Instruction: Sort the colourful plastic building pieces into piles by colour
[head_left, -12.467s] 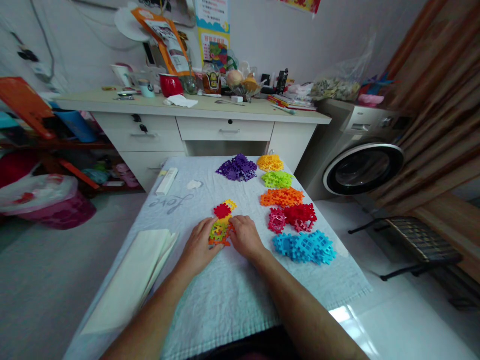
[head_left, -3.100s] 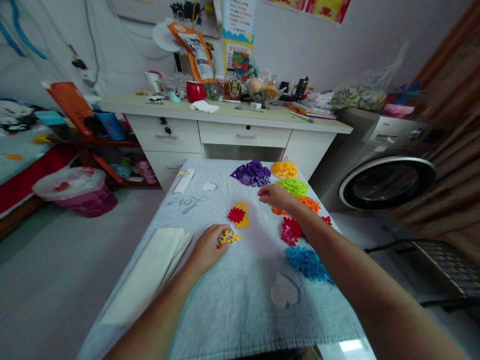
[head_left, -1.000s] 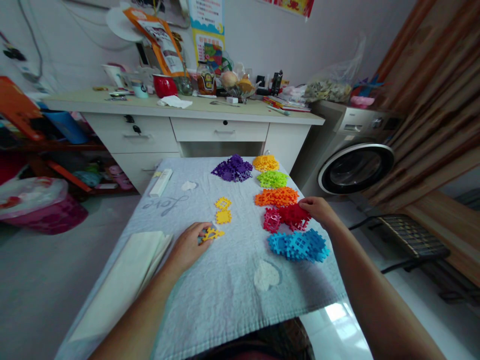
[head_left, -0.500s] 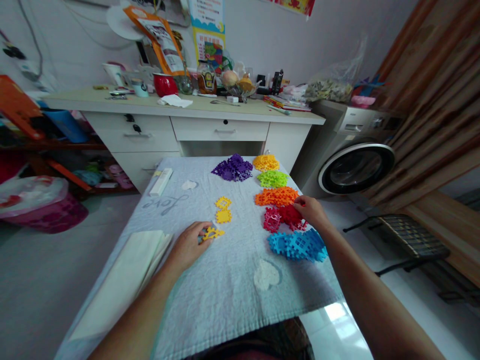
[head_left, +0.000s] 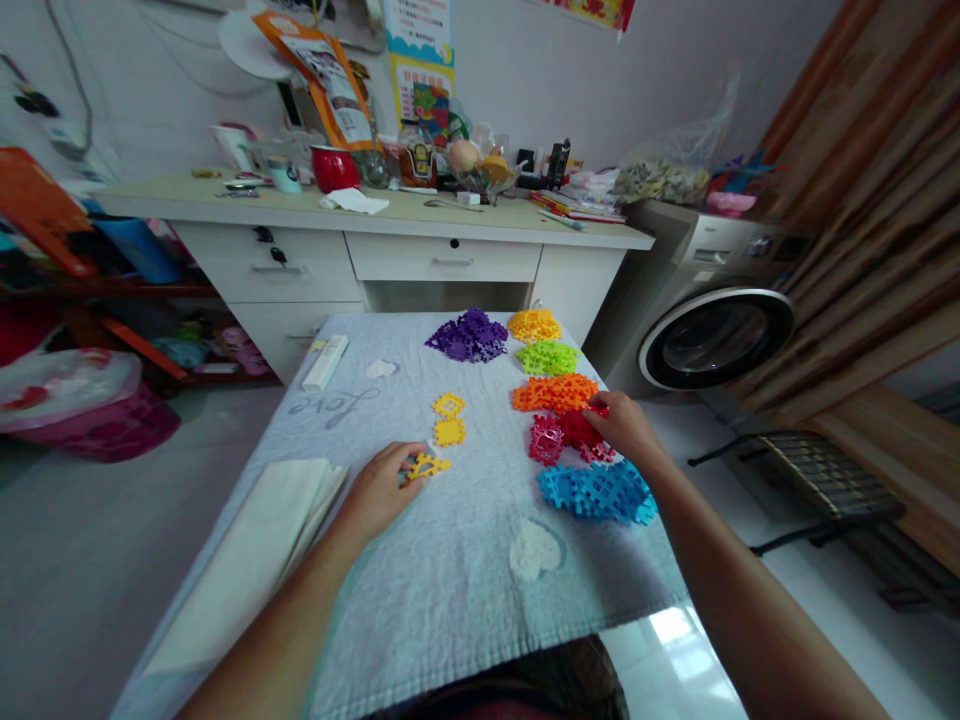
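My left hand (head_left: pixel 381 491) rests on the pale blue cloth (head_left: pixel 450 580), its fingers closed on a small yellow interlocking tile piece (head_left: pixel 427 466). Two loose yellow tiles (head_left: pixel 448 420) lie just beyond it. My right hand (head_left: pixel 622 424) lies on the red tile pile (head_left: pixel 581 430), fingers curled over it; what they grip is hidden. A pink tile (head_left: pixel 545 440) sits left of that pile. Sorted piles line the right side: purple (head_left: pixel 469 335), yellow-orange (head_left: pixel 534 325), green (head_left: pixel 549 357), orange (head_left: pixel 553 393) and blue (head_left: pixel 598 492).
A folded cream cloth (head_left: pixel 251 555) lies at the table's left edge and a white stick-like box (head_left: pixel 325 362) at the far left. A cluttered white desk (head_left: pixel 375 240) stands behind, a washing machine (head_left: pixel 712 330) to the right, a pink bin (head_left: pixel 82 405) on the floor.
The red tile that lay by the yellow ones is gone from the middle. My right hand went from the orange pile to the red pile and slid slightly left on it. My left hand stayed put.
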